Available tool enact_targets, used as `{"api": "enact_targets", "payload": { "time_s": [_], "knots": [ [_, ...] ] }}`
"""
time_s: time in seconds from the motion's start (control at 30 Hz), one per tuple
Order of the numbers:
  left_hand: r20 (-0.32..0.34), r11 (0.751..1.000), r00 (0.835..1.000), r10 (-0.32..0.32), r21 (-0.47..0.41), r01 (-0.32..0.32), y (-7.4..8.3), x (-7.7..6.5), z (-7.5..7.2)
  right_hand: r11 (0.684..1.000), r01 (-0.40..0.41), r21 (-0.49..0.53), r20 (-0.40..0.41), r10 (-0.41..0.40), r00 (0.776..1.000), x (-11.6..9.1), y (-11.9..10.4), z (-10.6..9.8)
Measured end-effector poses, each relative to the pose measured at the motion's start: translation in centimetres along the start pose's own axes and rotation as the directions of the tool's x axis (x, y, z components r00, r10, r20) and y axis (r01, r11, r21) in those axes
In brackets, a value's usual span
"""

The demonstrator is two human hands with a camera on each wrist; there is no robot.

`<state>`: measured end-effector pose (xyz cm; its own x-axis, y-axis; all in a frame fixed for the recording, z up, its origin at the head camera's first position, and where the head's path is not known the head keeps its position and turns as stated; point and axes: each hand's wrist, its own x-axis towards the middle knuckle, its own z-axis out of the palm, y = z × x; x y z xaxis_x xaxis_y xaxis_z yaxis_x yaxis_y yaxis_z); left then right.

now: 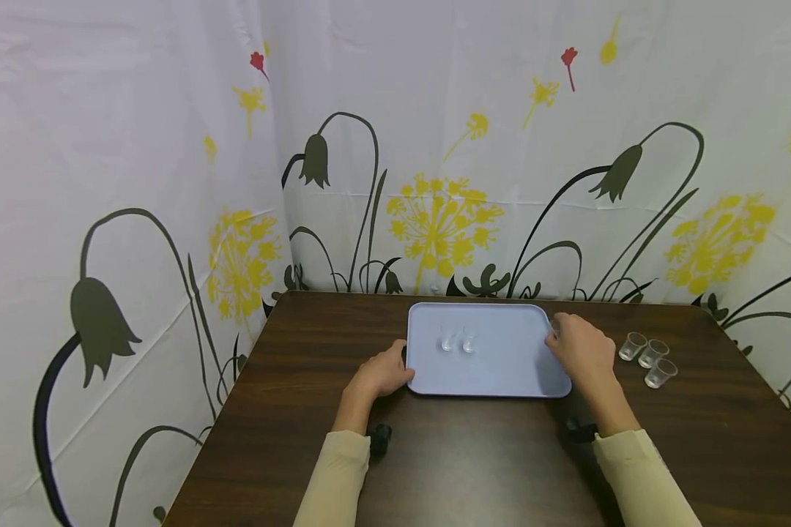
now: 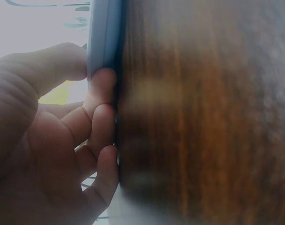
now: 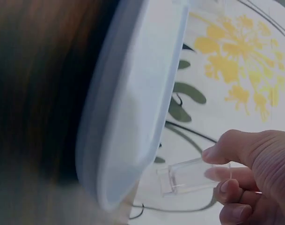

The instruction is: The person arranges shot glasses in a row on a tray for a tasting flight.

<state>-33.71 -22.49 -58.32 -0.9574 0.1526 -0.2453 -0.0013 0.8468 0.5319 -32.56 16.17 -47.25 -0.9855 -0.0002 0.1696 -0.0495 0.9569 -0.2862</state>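
Left hand, pinching left edge of tray; two upright cups left of tray centre, bare room rightward. By far right corner, right hand with held cup pinched (apparently mid-transfer; next, clearance over tray edge); beyond, three cups toward right edge of worktop.

Before you: dark brown wood-grain table. On it, far half: pale blue rectangular tray. In the tray, left of centre: two small clear round cups, side by side. At tray's left edge: your left hand. At its right edge: your right hand, another clear cup between its fingers. Right of that hand, on the table: three clear cups, one nearer you. Behind the table: white flower-printed fabric.
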Motion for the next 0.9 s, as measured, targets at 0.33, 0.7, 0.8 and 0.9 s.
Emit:
{"api": "enact_targets", "payload": {
  "time_s": [0.33, 0.7, 0.8, 0.9],
  "knots": [
    [-0.004, 1.000, 1.000, 0.002, 0.000, -0.002, 0.1, -0.1, -0.1, 0.995, 0.044, 0.088, 0.005, -0.045, 0.999, -0.3, -2.4, 1.6],
    [-0.003, 1.000, 1.000, 0.007, -0.004, -0.007, 0.1, -0.2, -0.1, 0.979, 0.088, 0.184, 0.034, -0.096, 0.995, -0.4, -4.3, 2.8],
    [-0.005, 1.000, 1.000, 0.008, 0.005, -0.008, 0.1, -0.1, -0.1, 0.977, 0.097, 0.191, 0.041, -0.107, 0.993, -0.3, -4.8, 3.0],
    [-0.005, 1.000, 1.000, 0.008, 0.013, -0.008, 0.1, -0.1, -0.1, 0.975, 0.107, 0.196, 0.042, -0.118, 0.992, -0.3, -5.4, 3.2]
  ]
}}
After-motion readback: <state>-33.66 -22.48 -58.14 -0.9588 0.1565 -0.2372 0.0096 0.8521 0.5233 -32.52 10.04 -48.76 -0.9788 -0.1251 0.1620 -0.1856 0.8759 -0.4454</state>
